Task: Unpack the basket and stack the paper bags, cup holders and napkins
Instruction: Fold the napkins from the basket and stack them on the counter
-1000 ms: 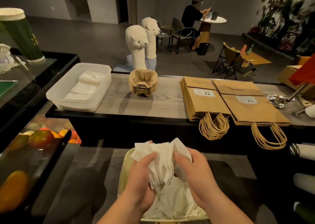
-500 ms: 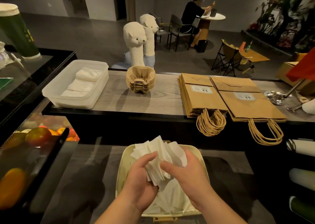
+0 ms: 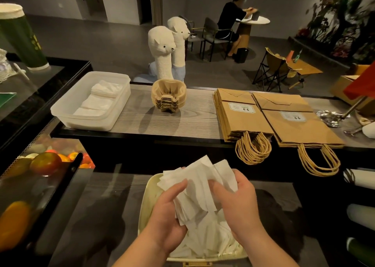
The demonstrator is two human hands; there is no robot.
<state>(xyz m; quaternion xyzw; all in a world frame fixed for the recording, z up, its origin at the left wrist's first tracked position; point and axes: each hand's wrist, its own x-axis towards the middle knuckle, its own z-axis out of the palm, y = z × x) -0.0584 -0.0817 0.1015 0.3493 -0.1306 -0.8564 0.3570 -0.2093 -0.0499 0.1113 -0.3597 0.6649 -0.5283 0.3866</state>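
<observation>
1. My left hand point(image 3: 168, 212) holds the napkin bundle point(image 3: 199, 179) from the near left. The fingers are curled under it and the thumb lies across its top.
2. My right hand point(image 3: 237, 203) grips the same bundle from the right, with the fingers folded over its edge. Both hands hold the bundle just above the basket point(image 3: 144, 203).
3. The cream basket stands on the near worktop point(image 3: 97, 210). Loose napkins point(image 3: 203, 244) lie in it, under the held bundle.
4. On the far worktop point(image 3: 138, 122), at its left end, stands a clear plastic tub point(image 3: 67, 109). Folded napkins point(image 3: 104, 92) lie in it in flat piles.
5. The cup holders point(image 3: 168, 98) form one nested stack near the middle of the far worktop, to the right of the tub and apart from it.
6. The paper bags lie flat in two stacks at the right. The left stack point(image 3: 243, 118) touches the right stack point(image 3: 298, 124), and their cord handles hang over the near edge.
7. Two white alpaca figures point(image 3: 162, 51) stand beyond the far edge, behind the cup holders.
8. A glass case point(image 3: 60, 185) at the near left holds fruit point(image 3: 45, 163).
</observation>
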